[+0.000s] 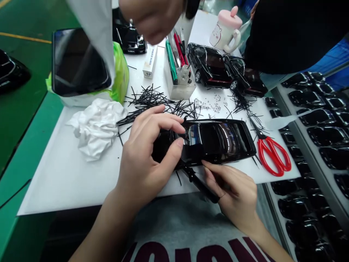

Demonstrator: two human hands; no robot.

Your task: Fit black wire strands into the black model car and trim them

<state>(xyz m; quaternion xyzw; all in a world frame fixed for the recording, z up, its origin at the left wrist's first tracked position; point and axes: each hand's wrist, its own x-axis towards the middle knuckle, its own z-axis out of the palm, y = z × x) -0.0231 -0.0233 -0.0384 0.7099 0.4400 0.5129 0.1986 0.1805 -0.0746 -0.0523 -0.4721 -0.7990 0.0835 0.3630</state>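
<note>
A glossy black model car body [215, 140] lies on the white sheet [62, 171] near its front edge. My left hand [148, 156] wraps its left end, fingers curled over the top and thumb pressed at the side. My right hand [231, 191] sits just below the car and is closed on a thin black tool [197, 183] whose tip points under the car's lower edge. A heap of thin black strips [152, 103] lies just beyond the car.
Red-handled scissors [272, 154] lie right of the car. A crumpled white cloth [95, 125], a clear tool holder [178, 72], finished black model cars [218, 67], a pink-lidded cup [226, 29] and a tablet [77, 62] stand farther back. Trays of black parts [319, 131] fill the right. Another person's hand [152, 16] hovers at the top.
</note>
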